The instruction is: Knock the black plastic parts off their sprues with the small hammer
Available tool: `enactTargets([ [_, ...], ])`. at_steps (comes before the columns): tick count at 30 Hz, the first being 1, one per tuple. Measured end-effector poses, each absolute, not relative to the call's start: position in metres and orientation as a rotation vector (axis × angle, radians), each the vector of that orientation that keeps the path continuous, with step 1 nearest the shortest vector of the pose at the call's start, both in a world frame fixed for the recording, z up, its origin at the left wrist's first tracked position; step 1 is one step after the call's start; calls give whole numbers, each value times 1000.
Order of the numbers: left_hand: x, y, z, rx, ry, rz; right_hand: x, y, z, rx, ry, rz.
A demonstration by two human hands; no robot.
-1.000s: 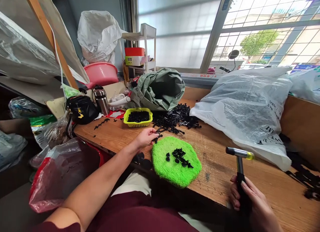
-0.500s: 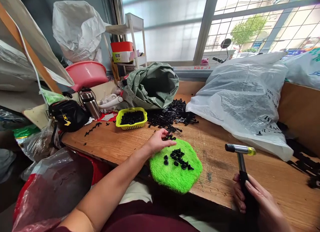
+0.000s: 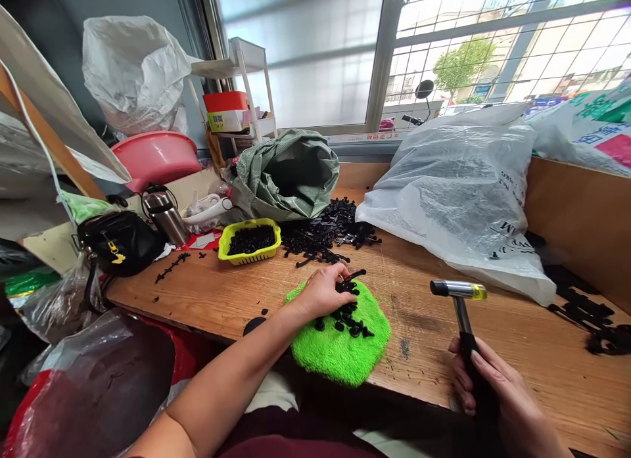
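My left hand (image 3: 325,290) is over the upper left of a green fluffy pad (image 3: 340,356), its fingers curled round a small black part (image 3: 359,273) that sticks out past the fingertips. Several black plastic pieces (image 3: 353,326) lie on the pad below and beside the fingers, some hidden by the hand. At the right, my right hand (image 3: 476,372) is wrapped round the black handle of a small hammer (image 3: 458,288), held upright above the table's front edge, with one black and one yellow face on its head.
Behind the pad are a heap of black parts (image 3: 340,225), a yellow basket (image 3: 250,255) of black pieces and an open green sack (image 3: 296,175). A large white bag (image 3: 453,195) stands back right; a black pouch (image 3: 121,244) and steel flask (image 3: 167,218) stand left.
My left hand has moved right and down, from the pad's back edge to over the pieces on it. My right hand still holds the hammer. The view has shifted slightly.
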State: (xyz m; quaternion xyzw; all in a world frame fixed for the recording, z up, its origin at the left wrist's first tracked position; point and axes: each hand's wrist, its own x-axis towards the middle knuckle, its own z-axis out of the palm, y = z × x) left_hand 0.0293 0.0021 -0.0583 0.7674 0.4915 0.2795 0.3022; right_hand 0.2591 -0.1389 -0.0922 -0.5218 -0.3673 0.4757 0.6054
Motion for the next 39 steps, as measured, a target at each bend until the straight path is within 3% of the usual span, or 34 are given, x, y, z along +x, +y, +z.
enactTargets([
  [17,1,5,-63,1951,1161,940,266,-138,-102,-1168,-859,1120],
  [39,-12,2,-58,2049,1266,806,264,-138,-99,-1209,-816,1107],
])
